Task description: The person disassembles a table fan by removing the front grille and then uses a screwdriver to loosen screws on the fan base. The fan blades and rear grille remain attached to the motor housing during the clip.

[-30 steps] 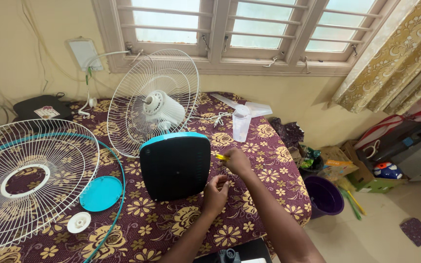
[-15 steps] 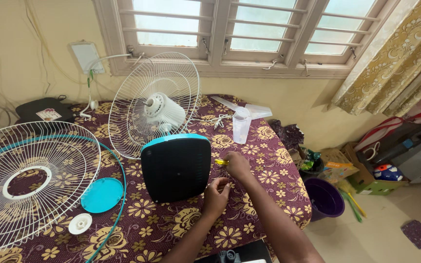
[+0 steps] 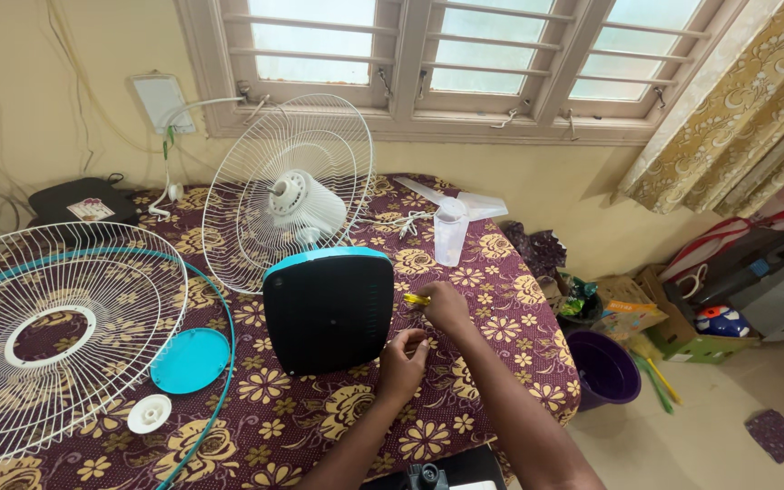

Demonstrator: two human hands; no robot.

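A screw is apparently being worked at the right edge of the fan base (image 3: 328,313), which stands upright on the worktop (image 3: 501,299), its dark underside turned toward the camera and its long axis vertical. The right hand (image 3: 444,306) is closed on a yellow-handled screwdriver (image 3: 416,298), lying roughly level and pointing left at the base. The left hand (image 3: 404,363) is pinched narrow just below; what it holds cannot be told. Steady alignment is called for next.
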